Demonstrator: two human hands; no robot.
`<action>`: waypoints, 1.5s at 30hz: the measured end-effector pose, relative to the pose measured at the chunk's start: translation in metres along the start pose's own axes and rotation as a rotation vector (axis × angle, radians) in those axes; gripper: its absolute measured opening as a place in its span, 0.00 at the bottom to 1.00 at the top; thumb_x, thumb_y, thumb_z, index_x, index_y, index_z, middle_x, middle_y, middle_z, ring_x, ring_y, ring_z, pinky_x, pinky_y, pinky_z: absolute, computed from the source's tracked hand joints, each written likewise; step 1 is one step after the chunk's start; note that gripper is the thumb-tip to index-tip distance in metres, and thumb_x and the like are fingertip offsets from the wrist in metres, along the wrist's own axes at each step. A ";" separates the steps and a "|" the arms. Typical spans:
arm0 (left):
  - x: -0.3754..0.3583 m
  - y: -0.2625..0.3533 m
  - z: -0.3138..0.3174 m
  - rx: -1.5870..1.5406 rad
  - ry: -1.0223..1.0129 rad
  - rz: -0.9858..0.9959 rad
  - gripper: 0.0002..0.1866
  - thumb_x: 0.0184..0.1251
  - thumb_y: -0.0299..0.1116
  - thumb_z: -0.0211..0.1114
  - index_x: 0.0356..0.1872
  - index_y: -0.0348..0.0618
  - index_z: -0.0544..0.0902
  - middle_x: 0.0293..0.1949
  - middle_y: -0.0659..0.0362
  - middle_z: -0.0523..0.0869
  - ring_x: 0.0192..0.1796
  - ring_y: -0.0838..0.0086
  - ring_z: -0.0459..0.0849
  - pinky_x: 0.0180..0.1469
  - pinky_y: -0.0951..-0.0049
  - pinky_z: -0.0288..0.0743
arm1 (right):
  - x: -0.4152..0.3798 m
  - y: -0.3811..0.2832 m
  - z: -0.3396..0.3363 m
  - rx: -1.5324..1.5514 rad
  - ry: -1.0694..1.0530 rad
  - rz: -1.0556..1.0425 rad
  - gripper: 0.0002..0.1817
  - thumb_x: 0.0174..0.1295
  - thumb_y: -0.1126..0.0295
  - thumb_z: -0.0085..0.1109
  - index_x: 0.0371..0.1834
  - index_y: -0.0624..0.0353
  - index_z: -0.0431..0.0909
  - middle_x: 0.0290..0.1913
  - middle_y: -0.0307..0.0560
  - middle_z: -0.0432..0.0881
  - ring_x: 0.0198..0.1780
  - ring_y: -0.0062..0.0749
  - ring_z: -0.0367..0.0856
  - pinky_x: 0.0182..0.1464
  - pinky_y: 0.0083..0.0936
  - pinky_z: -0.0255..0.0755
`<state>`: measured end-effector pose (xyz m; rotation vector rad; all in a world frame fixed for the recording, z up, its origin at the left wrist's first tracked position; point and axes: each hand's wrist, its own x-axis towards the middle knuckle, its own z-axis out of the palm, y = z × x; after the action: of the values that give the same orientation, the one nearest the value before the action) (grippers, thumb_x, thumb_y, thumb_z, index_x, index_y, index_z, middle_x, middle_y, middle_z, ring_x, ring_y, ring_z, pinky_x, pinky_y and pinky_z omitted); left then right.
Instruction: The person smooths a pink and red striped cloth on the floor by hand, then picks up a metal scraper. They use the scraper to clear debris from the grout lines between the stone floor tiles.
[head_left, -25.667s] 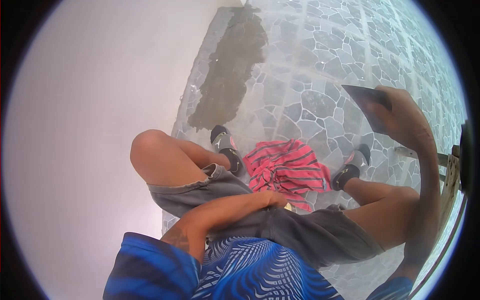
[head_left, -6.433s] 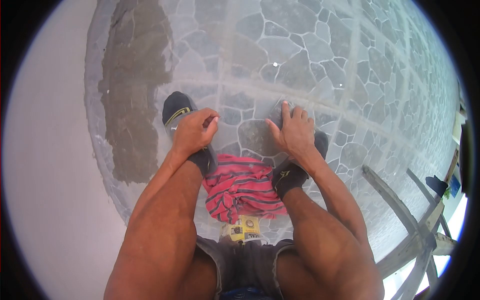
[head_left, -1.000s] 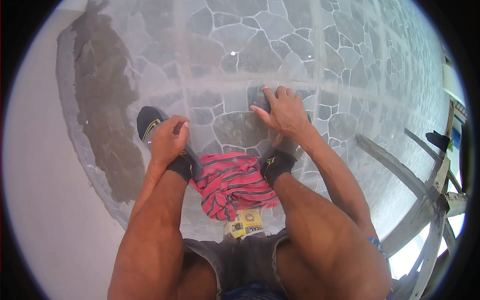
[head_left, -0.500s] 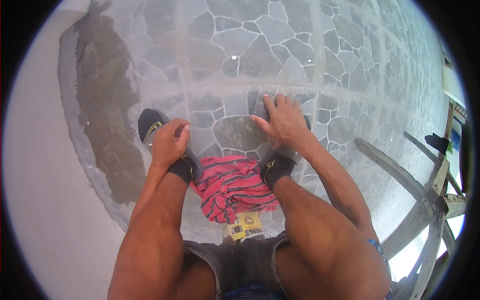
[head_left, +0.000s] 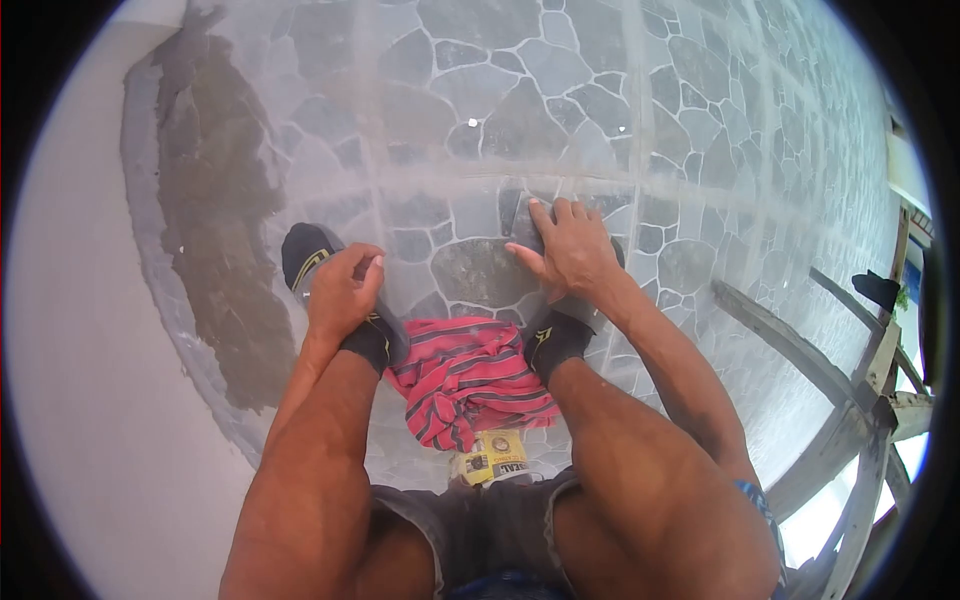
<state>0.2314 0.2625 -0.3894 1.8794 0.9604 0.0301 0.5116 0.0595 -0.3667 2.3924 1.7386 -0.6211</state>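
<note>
My right hand [head_left: 578,250] lies over a dark grey flat piece [head_left: 523,218] on the stone-patterned floor, between and ahead of my feet. Its fingers press on the piece and the thumb stands apart to the left; the piece's right part is hidden under them. My left hand [head_left: 345,285] hangs loosely curled above my left shoe [head_left: 303,250], and nothing shows in its fingers. A larger dark stone [head_left: 484,272] outlined by pale joints sits just left of my right thumb.
A crumpled pink striped cloth [head_left: 465,375] lies between my feet, with a yellow and white printed packet [head_left: 490,457] behind it. Dark patched floor [head_left: 225,250] runs beside a pale wall [head_left: 90,300] on the left. Weathered timber [head_left: 785,335] stands at right.
The view has shifted slightly, so everything appears a little lower and further right. Both hands keep nearly the same places and poses.
</note>
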 end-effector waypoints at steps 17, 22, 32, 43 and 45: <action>-0.001 0.004 -0.001 -0.007 -0.013 0.005 0.06 0.72 0.29 0.69 0.44 0.40 0.88 0.32 0.53 0.90 0.32 0.67 0.90 0.37 0.70 0.82 | 0.012 0.006 0.001 0.030 0.094 0.000 0.39 0.69 0.36 0.60 0.67 0.62 0.79 0.44 0.56 0.80 0.46 0.50 0.80 0.46 0.45 0.74; -0.001 0.000 0.001 -0.021 -0.013 0.000 0.06 0.72 0.29 0.68 0.44 0.40 0.88 0.32 0.53 0.90 0.32 0.67 0.90 0.37 0.70 0.82 | -0.003 0.006 0.011 -0.016 0.145 -0.047 0.39 0.69 0.35 0.61 0.64 0.62 0.80 0.41 0.55 0.79 0.42 0.48 0.80 0.42 0.42 0.74; -0.001 -0.001 0.001 -0.024 -0.021 -0.016 0.06 0.72 0.29 0.68 0.44 0.40 0.88 0.32 0.54 0.90 0.33 0.67 0.90 0.37 0.70 0.82 | 0.001 0.000 0.000 0.017 -0.002 0.049 0.41 0.72 0.36 0.57 0.71 0.63 0.77 0.46 0.60 0.81 0.48 0.55 0.81 0.50 0.48 0.75; -0.002 0.003 0.000 -0.022 -0.031 -0.010 0.06 0.72 0.29 0.68 0.44 0.40 0.88 0.32 0.53 0.90 0.33 0.66 0.90 0.37 0.70 0.82 | 0.012 0.007 0.008 0.012 0.168 0.005 0.39 0.68 0.35 0.61 0.62 0.63 0.82 0.41 0.56 0.81 0.41 0.49 0.81 0.43 0.43 0.74; 0.000 0.002 -0.001 0.001 -0.024 0.013 0.06 0.71 0.28 0.68 0.44 0.40 0.88 0.32 0.53 0.90 0.33 0.66 0.90 0.37 0.69 0.82 | 0.009 0.004 0.010 -0.003 0.140 0.023 0.40 0.68 0.35 0.61 0.64 0.63 0.81 0.41 0.57 0.81 0.41 0.49 0.81 0.44 0.44 0.74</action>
<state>0.2321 0.2630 -0.3876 1.8831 0.9324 0.0141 0.5151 0.0627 -0.3804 2.5052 1.7595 -0.4576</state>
